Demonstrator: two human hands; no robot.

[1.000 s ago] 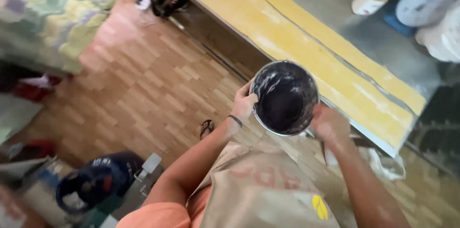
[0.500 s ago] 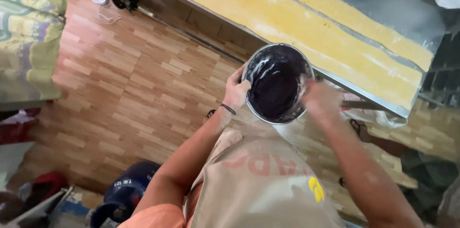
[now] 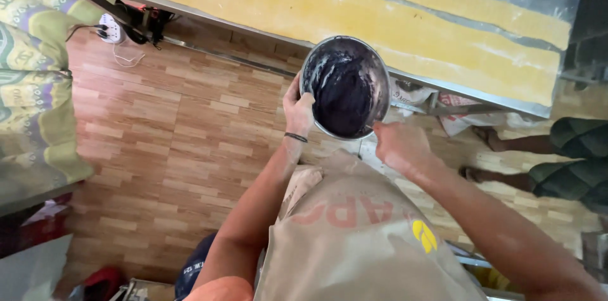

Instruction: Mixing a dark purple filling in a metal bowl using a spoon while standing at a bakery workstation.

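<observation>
Head view: metal bowl [image 3: 345, 86] w/ dark purple-black paste inside, whitish smears on inner wall, held up in front of apron [image 3: 361, 238], tilted toward camera, just below table [image 3: 304, 3] edge. Left hand [image 3: 297, 108] clasps bowl's left rim, thumb over the edge. Right hand [image 3: 399, 146] at lower right rim, blurred; can't tell if it grips. Yellow dough sheet [image 3: 405, 22] laid along table. Wood-pattern floor [image 3: 164, 143] below. Another person's legs [image 3: 506, 162] at right.
</observation>
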